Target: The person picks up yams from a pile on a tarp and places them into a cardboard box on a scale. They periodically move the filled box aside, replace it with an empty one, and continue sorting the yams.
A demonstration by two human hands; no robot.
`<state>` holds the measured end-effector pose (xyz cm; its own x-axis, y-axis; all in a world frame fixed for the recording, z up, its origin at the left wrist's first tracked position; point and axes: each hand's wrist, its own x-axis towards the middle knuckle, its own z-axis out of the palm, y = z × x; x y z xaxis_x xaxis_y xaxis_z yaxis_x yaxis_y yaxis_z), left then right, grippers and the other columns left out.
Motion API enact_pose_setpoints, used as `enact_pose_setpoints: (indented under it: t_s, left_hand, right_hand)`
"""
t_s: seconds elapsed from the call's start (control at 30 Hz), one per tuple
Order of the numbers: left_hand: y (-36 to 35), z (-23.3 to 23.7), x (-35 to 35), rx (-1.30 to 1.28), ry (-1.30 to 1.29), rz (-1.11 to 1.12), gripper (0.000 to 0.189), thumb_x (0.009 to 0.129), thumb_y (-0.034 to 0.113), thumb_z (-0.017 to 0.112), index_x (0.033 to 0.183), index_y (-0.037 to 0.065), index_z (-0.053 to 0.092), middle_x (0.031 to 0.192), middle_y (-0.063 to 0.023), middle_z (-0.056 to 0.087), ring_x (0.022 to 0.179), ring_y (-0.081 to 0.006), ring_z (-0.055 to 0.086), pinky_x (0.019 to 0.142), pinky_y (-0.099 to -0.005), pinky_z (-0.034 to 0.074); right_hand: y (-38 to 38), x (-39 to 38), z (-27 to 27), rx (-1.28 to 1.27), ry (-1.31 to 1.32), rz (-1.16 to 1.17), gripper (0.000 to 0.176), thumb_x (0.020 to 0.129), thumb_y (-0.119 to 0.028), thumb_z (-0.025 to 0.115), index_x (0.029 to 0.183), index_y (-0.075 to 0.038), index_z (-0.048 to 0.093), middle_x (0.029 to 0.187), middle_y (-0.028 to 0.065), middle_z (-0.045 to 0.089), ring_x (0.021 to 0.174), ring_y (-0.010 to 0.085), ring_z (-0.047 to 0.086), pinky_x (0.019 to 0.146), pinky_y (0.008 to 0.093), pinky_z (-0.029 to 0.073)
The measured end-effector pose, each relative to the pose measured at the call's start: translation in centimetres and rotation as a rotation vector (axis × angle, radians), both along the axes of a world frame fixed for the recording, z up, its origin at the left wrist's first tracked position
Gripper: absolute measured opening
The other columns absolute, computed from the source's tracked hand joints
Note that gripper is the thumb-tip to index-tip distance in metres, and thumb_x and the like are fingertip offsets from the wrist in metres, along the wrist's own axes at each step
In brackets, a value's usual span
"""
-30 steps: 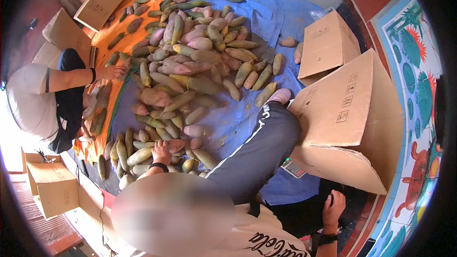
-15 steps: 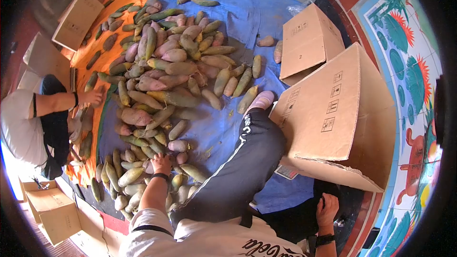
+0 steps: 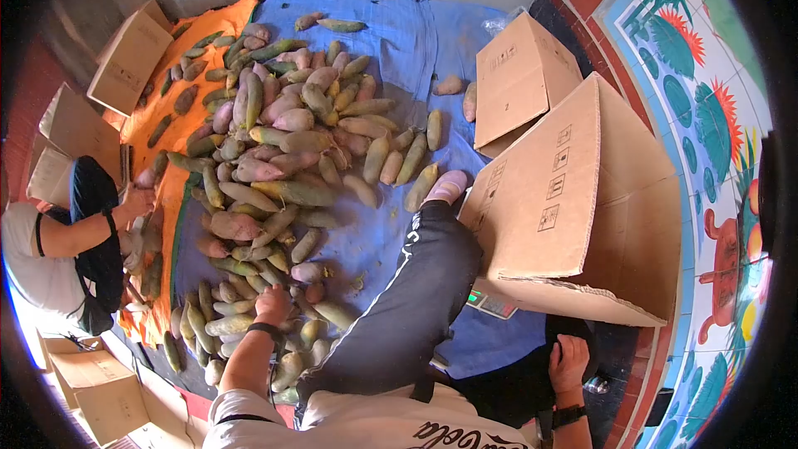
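My left hand (image 3: pixel 271 303) rests on the near sweet potatoes (image 3: pixel 283 143), its grip hidden so I cannot tell whether it is closed, and it is best to lift one cleanly without rolling its neighbours.

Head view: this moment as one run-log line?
left hand: on produce pile, grip unclear | right hand: apart from pile, grip unclear | cardboard box: open, beside leg | co-worker's hand: at orange sheet

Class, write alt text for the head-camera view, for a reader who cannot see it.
A seated person's left hand rests on a big pile of long green and pinkish produce spread on a blue tarp, one leg stretched out. Large cardboard boxes stand to the right; another person reaches in from the left edge.
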<state>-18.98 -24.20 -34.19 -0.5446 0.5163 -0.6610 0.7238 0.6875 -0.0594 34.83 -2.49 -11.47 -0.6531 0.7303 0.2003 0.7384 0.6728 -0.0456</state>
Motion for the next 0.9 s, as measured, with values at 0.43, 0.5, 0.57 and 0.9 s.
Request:
enact_pose_setpoints:
  t_s: [0.43, 0.5, 0.57, 0.9]
  left_hand:
    - [8.2, 9.8, 0.8, 0.846, -0.109, 0.377, 0.056, 0.068, 0.034, 0.075, 0.108, 0.003, 0.05, 0.093, -0.0205, 0.062, 0.089, -0.036, 0.06, 0.076, -0.0413, 0.048]
    - [10.6, 13.5, 1.3, 1.158, -0.242, 0.383, 0.051, 0.069, 0.032, 0.074, 0.104, 0.002, 0.052, 0.091, -0.0206, 0.062, 0.087, -0.0354, 0.06, 0.075, -0.0398, 0.048]
    - [13.1, 19.1, 2.9, 1.315, -0.229, 0.266, 0.046, 0.073, 0.027, 0.073, 0.104, 0.001, 0.052, 0.087, -0.0188, 0.061, 0.082, -0.0293, 0.059, 0.075, -0.037, 0.047]
    - [20.2, 36.4, 14.4, 1.849, -0.868, -0.082, 0.053, 0.078, 0.016, 0.071, 0.119, 0.0, 0.042, 0.109, -0.0124, 0.055, 0.1, -0.0178, 0.053, 0.087, -0.0328, 0.044]
  right_hand:
    - [-0.4, -0.6, 0.2, 0.076, 0.167, -0.057, 0.018, 0.073, -0.004, 0.06, 0.091, -0.002, 0.056, 0.086, 0.0134, 0.057, 0.078, 0.032, 0.055, 0.071, 0.0415, 0.045]
    - [-0.6, -0.5, 0.1, 0.096, 0.185, -0.074, 0.018, 0.073, -0.004, 0.061, 0.091, -0.002, 0.056, 0.085, 0.0134, 0.057, 0.078, 0.0319, 0.055, 0.071, 0.0415, 0.045]
    - [-0.6, -0.4, 0.0, 0.12, 0.203, -0.086, 0.019, 0.073, -0.004, 0.061, 0.091, -0.002, 0.056, 0.084, 0.0134, 0.057, 0.078, 0.0318, 0.055, 0.071, 0.0415, 0.045]
    - [-0.7, -1.1, 4.0, 0.295, 0.265, -0.003, 0.024, 0.071, -0.008, 0.064, 0.093, -0.003, 0.056, 0.095, 0.014, 0.056, 0.082, 0.0328, 0.055, 0.072, 0.0435, 0.045]
